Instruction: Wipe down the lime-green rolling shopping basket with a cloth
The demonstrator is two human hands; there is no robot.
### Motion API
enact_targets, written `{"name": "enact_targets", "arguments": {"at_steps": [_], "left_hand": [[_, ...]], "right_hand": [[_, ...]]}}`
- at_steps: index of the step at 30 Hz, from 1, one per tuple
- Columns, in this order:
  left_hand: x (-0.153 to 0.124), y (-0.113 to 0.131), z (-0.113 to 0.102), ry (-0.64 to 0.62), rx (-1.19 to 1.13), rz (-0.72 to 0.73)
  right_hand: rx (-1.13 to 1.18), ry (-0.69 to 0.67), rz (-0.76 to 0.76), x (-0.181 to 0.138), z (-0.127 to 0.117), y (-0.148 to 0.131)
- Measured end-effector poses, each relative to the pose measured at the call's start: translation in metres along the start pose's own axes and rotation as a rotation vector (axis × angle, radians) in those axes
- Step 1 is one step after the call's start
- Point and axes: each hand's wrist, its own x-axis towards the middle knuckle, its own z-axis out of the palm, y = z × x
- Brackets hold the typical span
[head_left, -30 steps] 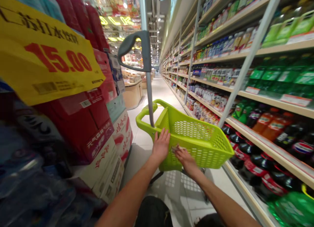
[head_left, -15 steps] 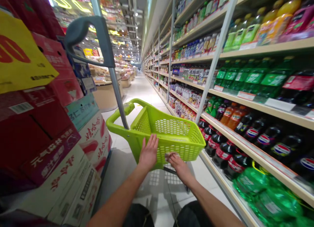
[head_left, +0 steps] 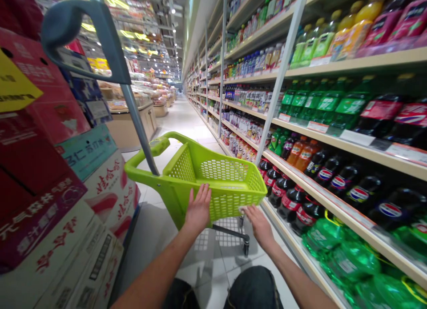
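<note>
A lime-green wheeled shopping basket (head_left: 223,200) with perforated sides stands in front of my knees, its inside bare where I can see it. My left hand (head_left: 198,207) lies flat against its near side, fingers stretched and touching the plastic just below the rim. Lower down, near the front corner of that side, my right hand (head_left: 258,223) presses a small crumpled whitish piece, which looks like a tissue (head_left: 243,208), under its fingertips. Most of the tissue is hidden by the fingers. A grey pull handle (head_left: 115,42) on a metal pole rises from the basket's rear end.
Shelves of drinks line the right side, with cola bottles (head_left: 293,202) and large green bottles (head_left: 347,255) low down. Stacked cartons (head_left: 100,184) stand close on the left. A caster (head_left: 246,246) shows under the basket. The tiled aisle (head_left: 182,109) runs ahead.
My right hand has slid right with the tissue along the basket's side, toward its front corner. My left hand stays flat on the side. The view has shifted slightly, moving the basket left.
</note>
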Motion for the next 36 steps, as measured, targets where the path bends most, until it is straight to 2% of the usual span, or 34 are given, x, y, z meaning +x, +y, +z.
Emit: {"name": "enact_targets", "arguments": {"at_steps": [4, 6, 9, 11, 13, 16, 19, 22, 24, 28, 30, 33, 36], "left_hand": [[0.0, 0.002, -0.001, 0.007, 0.009, -0.031], [0.0, 0.003, -0.001, 0.012, 0.017, -0.032], [-0.001, 0.002, -0.002, 0.008, 0.029, -0.023], [-0.002, 0.001, -0.002, 0.0, 0.032, -0.022], [-0.003, 0.001, -0.002, -0.004, 0.028, -0.021], [-0.003, 0.002, -0.003, -0.011, 0.016, -0.027], [-0.004, 0.003, -0.005, -0.029, -0.006, -0.045], [-0.006, 0.0, -0.008, -0.037, -0.033, -0.026], [-0.007, -0.007, -0.011, -0.02, -0.047, -0.003], [-0.01, -0.022, -0.014, 0.046, -0.027, -0.065], [-0.01, -0.027, -0.015, 0.038, -0.024, -0.084], [-0.012, -0.029, -0.016, 0.009, -0.041, -0.063], [-0.016, -0.032, -0.02, 0.017, -0.043, -0.029]], "right_hand": [[-0.039, 0.201, 0.166, 0.027, -0.017, 0.02], [-0.025, 0.196, 0.219, 0.019, -0.011, 0.022], [0.032, 0.065, 0.232, -0.01, 0.005, 0.017], [0.06, 0.015, 0.21, -0.019, 0.007, 0.016], [0.046, 0.084, 0.228, -0.011, -0.001, 0.022], [-0.029, 0.271, 0.347, 0.012, -0.014, 0.036], [-0.055, 0.265, 0.369, 0.009, -0.008, 0.036], [-0.033, 0.191, 0.287, -0.008, 0.004, 0.021], [-0.007, 0.186, 0.265, -0.006, 0.003, 0.01], [0.068, 0.243, 0.236, 0.038, -0.016, -0.003], [0.066, 0.279, 0.241, 0.065, -0.017, -0.014], [0.09, 0.245, 0.179, 0.096, 0.0, -0.049], [0.144, 0.107, -0.02, 0.119, 0.019, -0.095]]}}
